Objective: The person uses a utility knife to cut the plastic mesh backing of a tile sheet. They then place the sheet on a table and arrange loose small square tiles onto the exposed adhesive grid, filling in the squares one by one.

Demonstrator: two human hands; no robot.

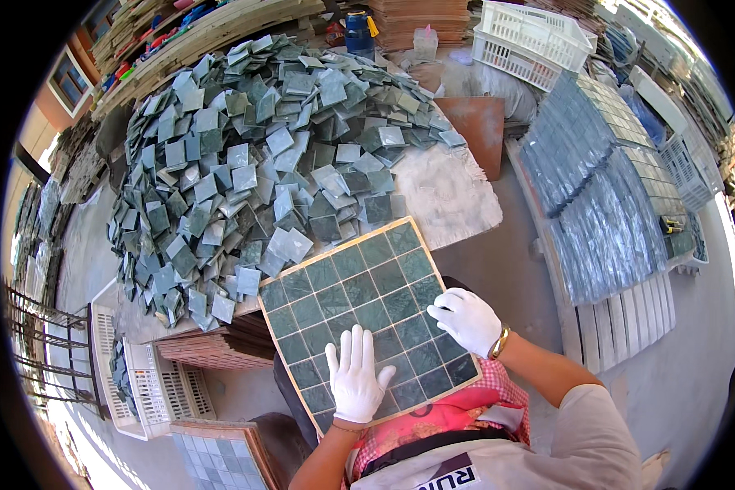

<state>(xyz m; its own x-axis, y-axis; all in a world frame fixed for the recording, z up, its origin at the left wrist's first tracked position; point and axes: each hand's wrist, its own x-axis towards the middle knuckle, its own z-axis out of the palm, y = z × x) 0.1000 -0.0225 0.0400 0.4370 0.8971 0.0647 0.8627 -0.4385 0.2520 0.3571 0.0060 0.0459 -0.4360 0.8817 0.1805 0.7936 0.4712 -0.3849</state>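
A wooden-edged board holding rows of square green stone tiles (359, 288) lies tilted across my lap, its far edge against the tile-covered table. My left hand (357, 380), in a white glove, rests flat on the tiles near the board's lower edge with its fingers stretched out. Also gloved in white, my right hand (469, 322) is at the right edge of the board. Its fingers are bent and drawn together; whatever may be between them is hidden. Beyond the board rises a big heap of loose green tiles (245, 175).
Bare dusty tabletop (449, 192) shows right of the heap. Stacked, wrapped tile sheets (608, 220) stand on a pallet at the right. White plastic crates (535, 41) sit at the back right, and another crate (151, 392) stands at lower left near a board with pale tiles (216, 457).
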